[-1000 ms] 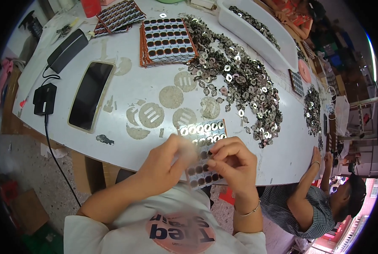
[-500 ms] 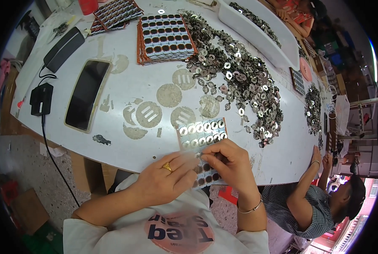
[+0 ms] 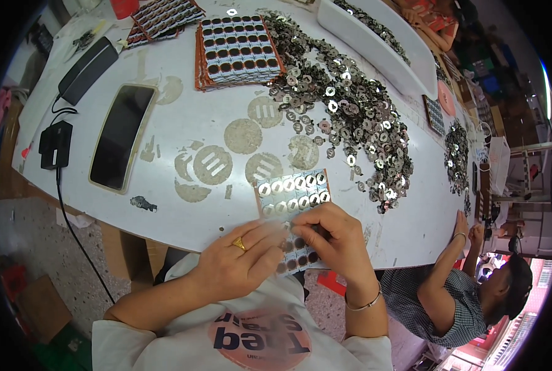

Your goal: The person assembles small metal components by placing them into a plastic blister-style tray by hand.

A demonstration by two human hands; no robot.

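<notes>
A flat panel [image 3: 293,193] with rows of round spots lies at the table's near edge. Shiny metal discs with slots cover its far rows, while dark round spots show in the near rows. My left hand [image 3: 242,256], with a gold ring, reaches over the panel from the left; its fingertips are smeared by motion. From the right, my right hand [image 3: 338,238] pinches thumb and forefinger together just above the panel, close to the left fingertips. Whatever sits in that pinch is hidden. Beyond and to the right spreads a large heap of loose metal discs [image 3: 366,120].
A stack of similar panels [image 3: 239,52] stands at the back, beside more panels [image 3: 164,17]. A white bin [image 3: 378,46] holds further discs. On the left lie a phone [image 3: 122,137], a black case [image 3: 88,71] and a corded black adapter [image 3: 56,145]. Another person [image 3: 446,297] works at right.
The whole view has shifted slightly, so the table things sit a little further left and up. Both hands stay over the same part of the panel; no disc visibly changes place.
</notes>
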